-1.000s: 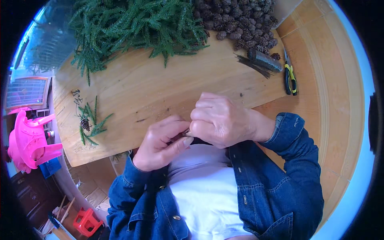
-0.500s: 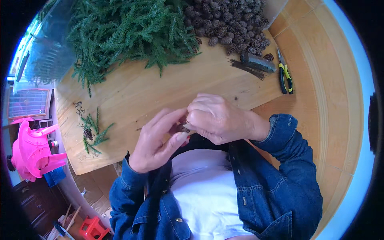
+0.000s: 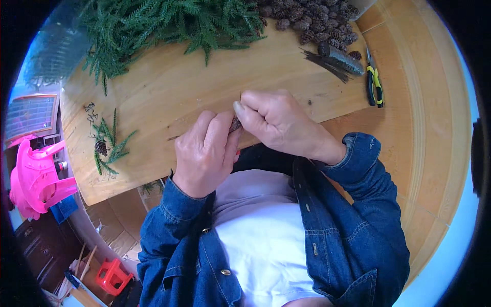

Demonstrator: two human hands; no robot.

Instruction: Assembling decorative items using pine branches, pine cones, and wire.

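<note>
In front of my chest, over the near edge of the wooden table (image 3: 153, 102), both hands work close together. My left hand (image 3: 204, 151) is closed around a small brown pine cone (image 3: 235, 124), of which only a part shows between the fingers. Right beside it, my right hand (image 3: 284, 123) pinches a thin dark wire (image 3: 240, 95) between thumb and curled fingers. The wire's tip sticks up past the thumb; its lower part is hidden, so whether it wraps the cone cannot be seen.
Green artificial sprigs (image 3: 169, 25) and pine cones (image 3: 322, 23) are heaped at the back. To the right lie loose wires (image 3: 327, 66), a wrapped cylinder (image 3: 341, 57) and pliers (image 3: 374, 84). A sprig with a cone (image 3: 110, 140) lies left, beyond it a pink stool (image 3: 33, 176).
My left fingers have closed further over the pine cone, and my right hand has turned so the wire's tip shows above its thumb. The whole view has shifted, with the table things appearing higher.
</note>
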